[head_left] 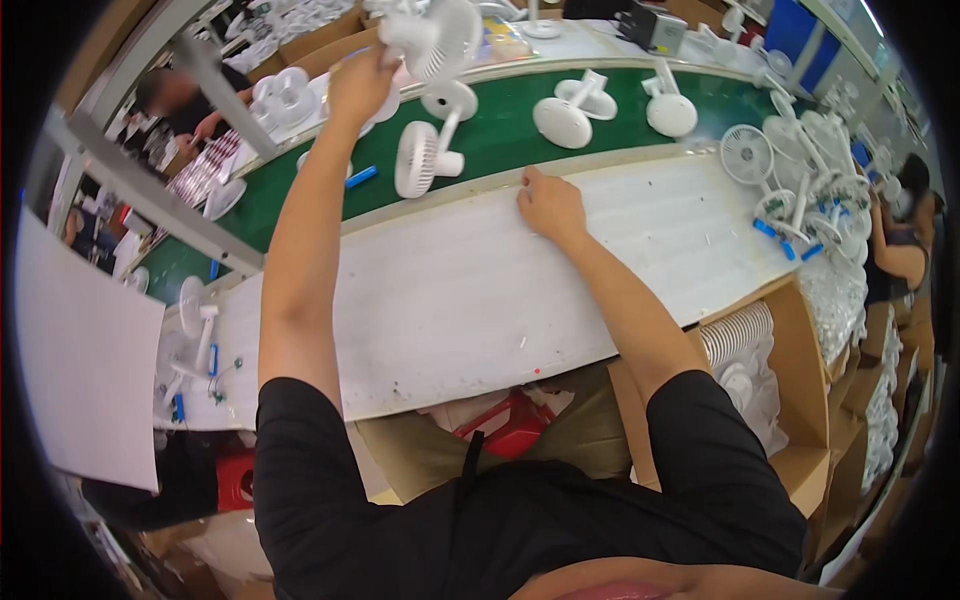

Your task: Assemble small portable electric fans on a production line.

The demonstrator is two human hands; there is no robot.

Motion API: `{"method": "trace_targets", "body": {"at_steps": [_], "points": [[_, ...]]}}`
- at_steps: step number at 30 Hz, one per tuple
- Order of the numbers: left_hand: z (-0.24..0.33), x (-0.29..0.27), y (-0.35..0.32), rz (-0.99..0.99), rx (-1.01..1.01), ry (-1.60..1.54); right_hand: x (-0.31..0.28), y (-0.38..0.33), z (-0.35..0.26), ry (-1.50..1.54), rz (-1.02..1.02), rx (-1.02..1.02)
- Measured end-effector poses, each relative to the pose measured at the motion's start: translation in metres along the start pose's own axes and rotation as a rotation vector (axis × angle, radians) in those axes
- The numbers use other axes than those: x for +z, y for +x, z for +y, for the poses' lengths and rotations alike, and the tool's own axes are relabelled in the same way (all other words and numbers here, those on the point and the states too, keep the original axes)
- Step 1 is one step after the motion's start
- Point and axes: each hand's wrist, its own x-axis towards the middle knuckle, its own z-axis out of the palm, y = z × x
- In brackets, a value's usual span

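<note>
My left arm stretches far across the green conveyor belt. At its end my left hand is closed on a white desk fan, which is slightly blurred and raised at the belt's far side. The fingers around it are partly hidden. Below that fan, another white fan lies on the belt with its grille turned to the left. My right hand rests at the worktable's far edge, fingers curled in and nothing visible in them. The white worktable spreads between my forearms.
More white fans lie along the belt, with a blue piece near my left forearm. Fans with blue parts crowd the table's right end and left end. An open carton stands right. Co-workers sit at both sides.
</note>
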Motion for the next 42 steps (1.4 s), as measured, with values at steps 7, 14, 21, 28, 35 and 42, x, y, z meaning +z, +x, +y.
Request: {"method": "trace_targets", "body": {"at_steps": [7,14,21,28,35,42], "points": [[-0.004,-0.165,-0.237,0.16,-0.463,-0.613,0.001,-0.048,0.015,-0.071,-0.046,0.049],[-0.017,-0.183,-0.449,0.281,-1.061,-1.204,0.04,-0.044,0.006,-0.086,0.092,-0.128],[0.022,-0.135,-0.379,0.108,-0.816,-0.991,0.036,-0.043,0.009,0.142,0.046,0.014],[0.033,-0.024,-0.298,0.273,-0.6,-0.974,0.05,-0.024,0.024,0.299,0.238,0.139],[0.021,-0.001,-0.307,0.241,-0.646,-0.892,0.046,-0.001,-0.012,0.265,0.226,0.144],[0.043,0.01,-0.308,0.296,-0.546,-0.769,0.062,0.049,-0.046,0.424,0.027,0.436]]}}
